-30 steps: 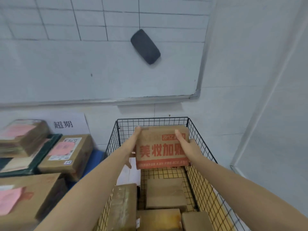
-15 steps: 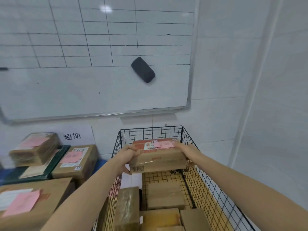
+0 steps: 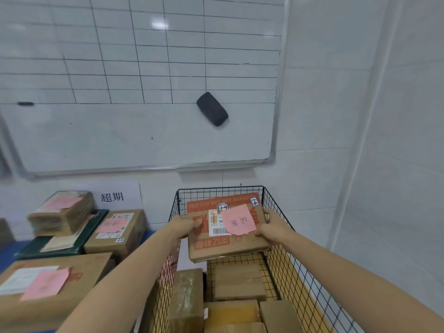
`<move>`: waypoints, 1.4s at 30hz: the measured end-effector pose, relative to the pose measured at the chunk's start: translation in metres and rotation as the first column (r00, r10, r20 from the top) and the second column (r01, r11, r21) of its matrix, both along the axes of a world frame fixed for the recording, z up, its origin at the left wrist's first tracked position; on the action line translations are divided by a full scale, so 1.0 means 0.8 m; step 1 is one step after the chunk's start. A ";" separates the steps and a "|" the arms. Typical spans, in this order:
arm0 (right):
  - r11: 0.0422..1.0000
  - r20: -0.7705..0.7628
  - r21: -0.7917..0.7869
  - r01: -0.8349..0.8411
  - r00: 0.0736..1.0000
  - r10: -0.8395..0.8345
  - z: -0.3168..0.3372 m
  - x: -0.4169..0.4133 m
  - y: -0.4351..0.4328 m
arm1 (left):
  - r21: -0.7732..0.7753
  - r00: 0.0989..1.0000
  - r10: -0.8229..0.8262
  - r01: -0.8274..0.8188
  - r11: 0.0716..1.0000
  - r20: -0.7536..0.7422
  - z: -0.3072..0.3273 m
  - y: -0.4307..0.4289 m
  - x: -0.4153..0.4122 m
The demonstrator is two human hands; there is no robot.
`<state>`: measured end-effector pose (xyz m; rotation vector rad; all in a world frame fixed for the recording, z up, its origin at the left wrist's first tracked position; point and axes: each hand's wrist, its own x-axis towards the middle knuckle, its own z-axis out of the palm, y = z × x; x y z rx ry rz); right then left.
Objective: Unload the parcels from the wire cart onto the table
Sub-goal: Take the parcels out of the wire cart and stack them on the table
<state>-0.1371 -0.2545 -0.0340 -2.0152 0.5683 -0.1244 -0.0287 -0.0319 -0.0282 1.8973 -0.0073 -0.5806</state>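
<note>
Both hands hold one flat cardboard parcel (image 3: 216, 247) by its short sides. The left hand (image 3: 186, 225) curls round the left edge with the thumb on top, and the right hand (image 3: 272, 227) clasps the right edge. The fingers beneath are out of sight. The parcel is up at the far end of the wire cart (image 3: 221, 188), tilted so that its labelled face, with a pink note (image 3: 237, 223) stuck on it, looks toward the camera. It hangs clear of the load below and is not yet over the table (image 3: 6, 254).

The job looks only partly done. On the table, left of the cart, lie a large box (image 3: 60, 272) at the near edge, a smaller box (image 3: 115, 229) just beside the cart, a dark green packet (image 3: 60, 243) and a taped stack (image 3: 62, 212) toward the far edge by the wall. Whether these came out of the cart cannot be told. At least four brown parcels (image 3: 239, 282) lie in the cart, so the unloading likely has several more trips to go.

The near end of the cart is cut off by the lower frame edge, so the count stays open. The left forearm covers part of the cart's left wall and the gap to the table, and something pink behind the mesh there is too blurred to name. The table's left and near edges run out of frame, so the free room on it is hard to judge.
</note>
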 end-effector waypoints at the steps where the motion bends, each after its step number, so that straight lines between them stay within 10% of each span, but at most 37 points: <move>1: 1.000 0.027 0.014 0.006 1.000 -0.007 0.003 0.001 0.001 | -0.028 1.000 0.022 -0.022 0.999 -0.001 0.000 0.000 0.003; 13: 0.949 0.186 -0.126 0.287 0.947 -0.262 0.009 0.006 -0.002 | -0.143 0.994 -0.030 0.045 0.989 0.108 -0.009 -0.013 0.010; 18: 0.920 0.136 0.311 0.239 0.947 -0.292 0.001 0.031 0.022 | -0.218 0.999 -0.037 0.030 0.975 -0.027 -0.017 -0.035 0.003; 21: 0.915 0.158 0.327 0.237 0.941 -0.301 0.000 0.042 0.018 | 0.010 0.988 -0.155 0.155 0.988 0.024 -0.016 -0.032 -0.003; 31: 0.972 -0.012 0.089 -0.217 0.976 0.219 0.009 0.016 0.024 | 0.261 0.795 -0.344 0.240 0.935 0.500 0.017 -0.028 0.017; 42: 0.965 0.029 -0.034 -0.260 0.965 0.261 0.011 0.020 0.027 | 0.357 0.840 -0.422 0.300 0.885 0.341 -0.011 -0.015 0.024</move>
